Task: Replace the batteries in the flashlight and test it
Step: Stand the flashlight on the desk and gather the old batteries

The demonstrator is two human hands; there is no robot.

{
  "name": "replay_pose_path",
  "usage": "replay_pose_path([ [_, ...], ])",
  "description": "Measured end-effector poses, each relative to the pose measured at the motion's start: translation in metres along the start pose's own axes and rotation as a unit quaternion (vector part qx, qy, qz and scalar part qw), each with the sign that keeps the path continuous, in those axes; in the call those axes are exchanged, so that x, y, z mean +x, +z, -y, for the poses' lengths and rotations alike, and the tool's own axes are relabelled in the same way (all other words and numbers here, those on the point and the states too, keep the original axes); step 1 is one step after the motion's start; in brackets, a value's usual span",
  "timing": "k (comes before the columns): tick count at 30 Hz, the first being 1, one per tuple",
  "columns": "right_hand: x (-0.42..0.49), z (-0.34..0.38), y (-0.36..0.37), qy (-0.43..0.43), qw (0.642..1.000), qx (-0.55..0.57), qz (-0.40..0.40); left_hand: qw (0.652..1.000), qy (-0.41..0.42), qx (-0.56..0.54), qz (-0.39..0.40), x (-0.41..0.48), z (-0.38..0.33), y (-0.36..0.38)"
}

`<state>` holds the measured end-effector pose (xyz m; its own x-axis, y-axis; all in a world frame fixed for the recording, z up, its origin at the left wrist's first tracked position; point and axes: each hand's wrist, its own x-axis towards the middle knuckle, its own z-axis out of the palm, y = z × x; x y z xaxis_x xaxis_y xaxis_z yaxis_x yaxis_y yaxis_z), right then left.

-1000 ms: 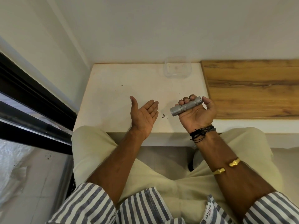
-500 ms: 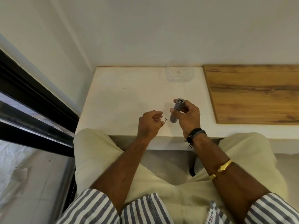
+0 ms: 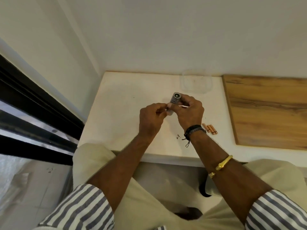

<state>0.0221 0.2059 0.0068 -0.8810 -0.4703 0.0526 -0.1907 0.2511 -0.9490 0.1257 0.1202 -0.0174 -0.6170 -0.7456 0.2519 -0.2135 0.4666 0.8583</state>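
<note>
A small silver flashlight [image 3: 174, 101] is held above the white table [image 3: 126, 103], tilted with one round end facing up at me. My right hand [image 3: 190, 112] is wrapped around its body from the right. My left hand [image 3: 152, 117] has its fingertips pinched at the flashlight's lower end. Whether that hand grips the flashlight or a small part of it is unclear. Three copper-coloured batteries [image 3: 210, 129] lie side by side on the table, just right of my right wrist.
A clear plastic container [image 3: 196, 83] stands at the back of the table against the wall. A wooden board [image 3: 269, 110] covers the table's right side. Small dark specks [image 3: 178, 136] lie near the front edge. A dark window frame [image 3: 33, 117] runs along the left.
My left hand went from open-palmed to a fist, then moved right onto the flashlight's lower end. My right hand turned the flashlight from sideways to nearly upright. The camera tilted, bringing the batteries into view.
</note>
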Motion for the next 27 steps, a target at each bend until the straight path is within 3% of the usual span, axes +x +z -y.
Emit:
replay_pose_path([
  [16, 0.139, 0.017, 0.073, -0.061, 0.996, -0.054, 0.04, 0.999, -0.038, 0.014, -0.024, 0.158, 0.044, 0.011],
  [27, 0.18, -0.006, 0.103, -0.062, 0.995, -0.071, 0.033, 0.997, -0.071, 0.006, -0.03, 0.198, 0.07, 0.03],
])
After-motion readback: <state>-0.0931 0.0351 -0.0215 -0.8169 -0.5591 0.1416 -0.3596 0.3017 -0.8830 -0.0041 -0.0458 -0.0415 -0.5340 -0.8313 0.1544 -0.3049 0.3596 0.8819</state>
